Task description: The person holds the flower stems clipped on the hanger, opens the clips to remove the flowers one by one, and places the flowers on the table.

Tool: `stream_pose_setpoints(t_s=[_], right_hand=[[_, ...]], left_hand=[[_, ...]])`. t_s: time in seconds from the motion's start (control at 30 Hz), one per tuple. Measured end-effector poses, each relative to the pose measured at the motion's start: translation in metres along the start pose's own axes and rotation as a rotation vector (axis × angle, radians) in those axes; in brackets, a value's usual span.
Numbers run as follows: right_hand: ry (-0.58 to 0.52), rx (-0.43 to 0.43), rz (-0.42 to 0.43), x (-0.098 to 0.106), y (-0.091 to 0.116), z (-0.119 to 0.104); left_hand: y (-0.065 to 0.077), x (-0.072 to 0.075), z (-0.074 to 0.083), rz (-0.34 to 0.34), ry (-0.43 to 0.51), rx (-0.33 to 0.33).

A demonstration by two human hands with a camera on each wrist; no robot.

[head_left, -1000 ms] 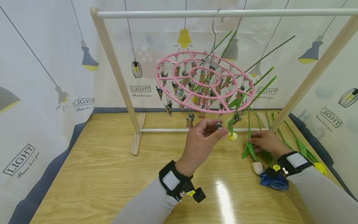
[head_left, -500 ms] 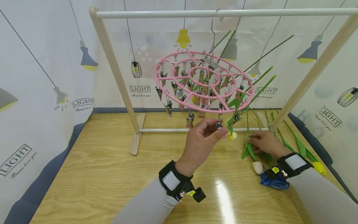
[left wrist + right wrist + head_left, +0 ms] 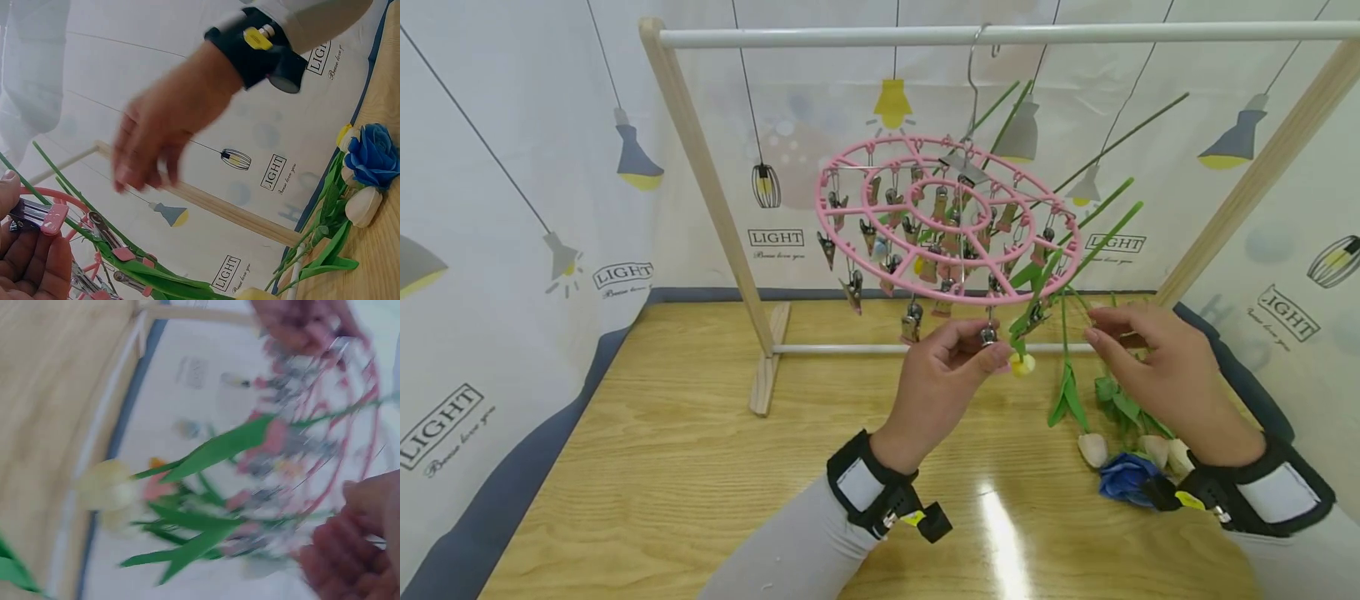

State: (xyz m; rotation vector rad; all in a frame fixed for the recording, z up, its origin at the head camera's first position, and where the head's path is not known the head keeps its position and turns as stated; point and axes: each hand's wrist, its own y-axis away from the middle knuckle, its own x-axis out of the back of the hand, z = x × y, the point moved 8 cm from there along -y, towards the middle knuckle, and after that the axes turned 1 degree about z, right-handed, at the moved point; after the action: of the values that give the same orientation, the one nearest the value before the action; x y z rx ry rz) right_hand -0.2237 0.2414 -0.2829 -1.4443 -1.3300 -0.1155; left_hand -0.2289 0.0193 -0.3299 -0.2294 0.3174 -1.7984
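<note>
My left hand [image 3: 928, 379] pinches a metal clip with pink tips [image 3: 40, 215] that hangs from the front rim of the round pink clip hanger [image 3: 955, 297]. My right hand [image 3: 1176, 375] is raised over the flowers at the right, fingers loosely bent; in the left wrist view I see nothing in it. Between the hands a pale yellow tulip [image 3: 1022, 364] hangs head down from a clip. A white tulip [image 3: 1092, 450] and a blue rose [image 3: 1127, 479] lie on the table, partly under the right hand and wrist. The right wrist view is blurred.
A rack with wooden legs [image 3: 707, 183] and a white top rail [image 3: 820, 38] carries the hanger by its hook. Several other clips dangle from the rings, and long green stems [image 3: 1105, 237] stick out at the right. A white lower bar [image 3: 850, 349] crosses behind my left hand.
My right hand has let go of the white tulip's leafy stem and risen up and to the right; the tulip stays on the table. My left hand keeps its pinch on the clip.
</note>
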Motion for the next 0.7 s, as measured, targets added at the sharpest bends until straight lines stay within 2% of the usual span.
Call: stream_pose_setpoints(t_s=[0.07,0.13,0.23,0.33,0.43,0.7], right_hand=[[0.036,0.147,0.130,0.013,-0.002,-0.027],[0.035,0.266,0.223,0.020,-0.003,-0.047],[0.035,0.390,0.301,0.021,-0.008,-0.068],[0.044,0.479,0.314,0.016,-0.015,-0.079],[0.094,0.524,0.289,0.009,-0.022,-0.084],[0.189,0.560,0.237,-0.003,-0.029,-0.084]], left_hand=[[0.000,-0.001,0.000,-0.002,-0.001,-0.004],[0.000,-0.001,0.000,-0.001,-0.004,-0.010],[0.000,-0.001,0.001,0.004,-0.005,-0.016],[0.000,0.000,0.002,0.009,-0.008,-0.021],[0.000,0.000,0.002,0.013,-0.012,-0.022],[-0.001,-0.001,0.004,0.012,-0.029,-0.029]])
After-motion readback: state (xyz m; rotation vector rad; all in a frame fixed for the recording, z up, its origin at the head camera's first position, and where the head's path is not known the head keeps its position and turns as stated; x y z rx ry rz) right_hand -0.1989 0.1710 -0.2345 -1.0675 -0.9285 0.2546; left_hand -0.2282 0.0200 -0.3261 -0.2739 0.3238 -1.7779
